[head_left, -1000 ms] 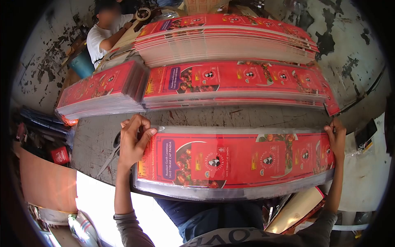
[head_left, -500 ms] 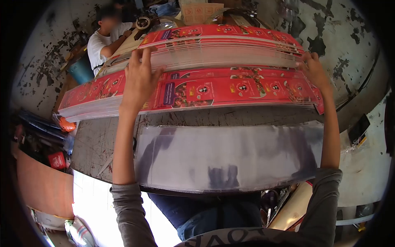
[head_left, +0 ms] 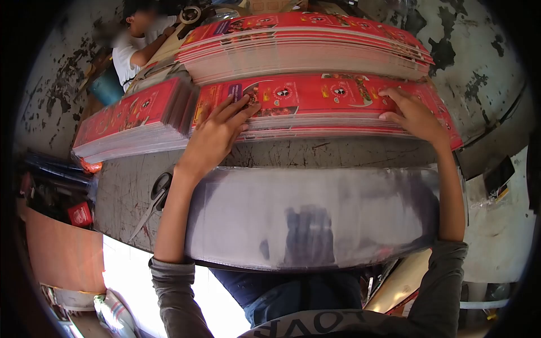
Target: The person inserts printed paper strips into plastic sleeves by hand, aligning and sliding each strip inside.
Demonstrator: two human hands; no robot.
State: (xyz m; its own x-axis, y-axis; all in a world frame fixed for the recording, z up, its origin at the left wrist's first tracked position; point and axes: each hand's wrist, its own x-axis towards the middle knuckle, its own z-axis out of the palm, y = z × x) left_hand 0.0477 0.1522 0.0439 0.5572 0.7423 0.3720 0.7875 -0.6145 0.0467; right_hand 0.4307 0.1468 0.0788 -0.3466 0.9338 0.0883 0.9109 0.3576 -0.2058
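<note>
My left hand [head_left: 218, 134] rests with its fingers spread on the left part of the front stack of red printed sheets [head_left: 310, 101]. Its fingertips lie on the top sheet near a purple label. On the right part of the same stack is my right hand [head_left: 416, 117], thumb and fingers apart, touching the top sheet. Neither hand grips anything that I can see. Directly behind stands a taller stack of the same red sheets [head_left: 315, 53]. Nearer to me, a pile of clear plastic sheets [head_left: 253, 214] lies below and between my forearms.
Scissors [head_left: 152, 205] with black handles lie on the scratched grey table [head_left: 124, 191], left of my forearm. Another red stack [head_left: 127, 121] sits at the left. A person in a white shirt [head_left: 127, 59] is at the far left, near a teal bin [head_left: 106, 89].
Both hands have come down and nearer from the rear stack onto the front stack. My left hand has also moved right. The scissors now show beside my left forearm.
</note>
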